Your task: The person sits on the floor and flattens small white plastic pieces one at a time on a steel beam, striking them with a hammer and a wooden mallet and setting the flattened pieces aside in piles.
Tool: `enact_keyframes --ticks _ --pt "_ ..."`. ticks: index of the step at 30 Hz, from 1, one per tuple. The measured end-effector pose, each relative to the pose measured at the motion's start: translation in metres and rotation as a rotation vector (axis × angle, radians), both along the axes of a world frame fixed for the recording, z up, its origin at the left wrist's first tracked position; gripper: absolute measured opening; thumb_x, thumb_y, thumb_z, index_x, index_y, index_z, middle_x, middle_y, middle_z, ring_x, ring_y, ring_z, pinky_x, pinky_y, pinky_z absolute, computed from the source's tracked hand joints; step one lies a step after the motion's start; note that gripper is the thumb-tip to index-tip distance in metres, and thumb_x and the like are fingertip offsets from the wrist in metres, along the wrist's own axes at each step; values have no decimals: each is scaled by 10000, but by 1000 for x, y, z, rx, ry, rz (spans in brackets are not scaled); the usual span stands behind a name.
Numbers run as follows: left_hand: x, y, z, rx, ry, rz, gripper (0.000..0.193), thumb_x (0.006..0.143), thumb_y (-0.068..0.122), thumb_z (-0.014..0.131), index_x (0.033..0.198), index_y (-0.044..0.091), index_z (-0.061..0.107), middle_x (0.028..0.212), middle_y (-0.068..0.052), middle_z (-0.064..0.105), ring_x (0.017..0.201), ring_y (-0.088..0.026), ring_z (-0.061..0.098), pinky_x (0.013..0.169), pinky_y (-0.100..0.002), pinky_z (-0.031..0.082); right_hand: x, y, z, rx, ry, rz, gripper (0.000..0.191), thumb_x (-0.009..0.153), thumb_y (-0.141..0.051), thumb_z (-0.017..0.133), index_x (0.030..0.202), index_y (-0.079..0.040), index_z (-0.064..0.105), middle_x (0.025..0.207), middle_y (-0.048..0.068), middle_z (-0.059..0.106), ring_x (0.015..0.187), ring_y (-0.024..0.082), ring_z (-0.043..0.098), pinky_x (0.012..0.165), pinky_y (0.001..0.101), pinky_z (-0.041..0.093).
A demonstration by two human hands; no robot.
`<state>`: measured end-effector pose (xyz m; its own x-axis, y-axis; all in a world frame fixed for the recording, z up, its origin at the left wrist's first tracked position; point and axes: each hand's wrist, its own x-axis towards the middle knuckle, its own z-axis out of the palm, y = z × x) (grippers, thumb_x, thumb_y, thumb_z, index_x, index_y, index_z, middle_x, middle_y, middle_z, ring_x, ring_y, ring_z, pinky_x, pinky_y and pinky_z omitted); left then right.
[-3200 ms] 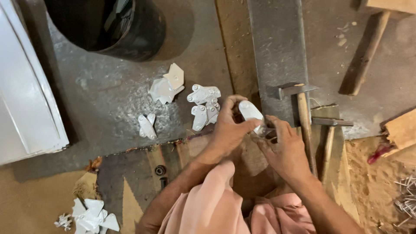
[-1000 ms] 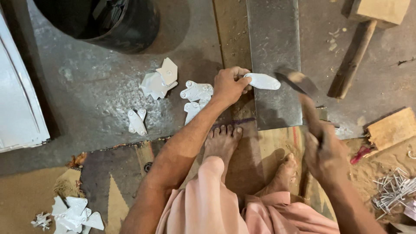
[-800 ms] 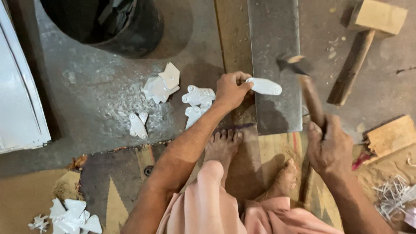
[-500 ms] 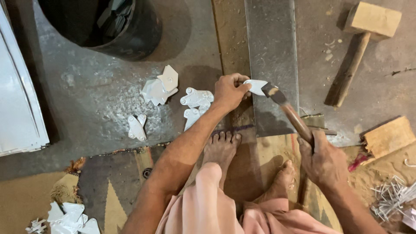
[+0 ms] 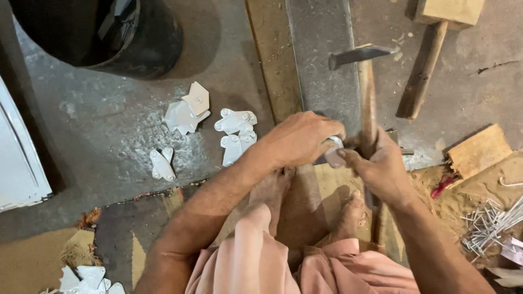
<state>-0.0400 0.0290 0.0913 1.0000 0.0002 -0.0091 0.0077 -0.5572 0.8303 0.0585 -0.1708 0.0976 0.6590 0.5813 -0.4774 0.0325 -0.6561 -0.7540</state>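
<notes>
My fingers [image 5: 321,130] pinch the thin, stiff metal piece [image 5: 333,152] at its edges; hammer [image 5: 366,98] at twelve o'clock, gripped.

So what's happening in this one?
A person sits on the floor at a flat metal bar. The left hand and right hand meet over a small white metal piece; the right also grips a hammer, its head raised over the bar. More white pieces lie to the left, a wooden mallet to the right.
</notes>
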Motion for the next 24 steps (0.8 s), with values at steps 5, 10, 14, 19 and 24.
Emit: enact_keyframes --ticks 5,10,14,19,24 --pt "-17 -20 -24 -393 10 446 519 854 249 776 1287 19 606 1007 -106 748 882 -201 752 773 -375 597 -10 13 -21 367 232 -279 251 919 4 694 1054 -15 483 858 65 657 672 143 681 588 301 579" --pt "-40 -63 -71 -1089 258 599 248 998 205 705 1108 -14 742 875 -14 722 772 -90 648 664 -281 539 -14 20 -42 585 272 -462 283 944 34 729 1062 -35 482 893 64 637 693 153 676 621 292 591" --pt "-40 -59 -95 -991 155 658 209 996 201 695 1071 13 750 838 -16 728 747 -64 663 667 -246 546 -9 17 -51 479 224 -477 296 916 -46 780 1043 -42 513 875 59 630 688 168 661 580 335 547" --pt "-28 -12 -112 -371 286 719 249 883 268 715 923 33 787 696 -96 745 624 -133 698 610 -316 541 9 -18 -26 -191 -452 1 348 994 -298 777 1022 -2 596 784 223 645 696 392 633 654 507 514" --pt "-23 -5 -118 -296 300 701 323 858 344 718 921 33 778 684 -101 726 634 -185 719 625 -353 547 -11 -49 0 -158 -522 147 313 1031 -312 617 1128 -18 569 778 271 642 720 469 666 662 533 511"
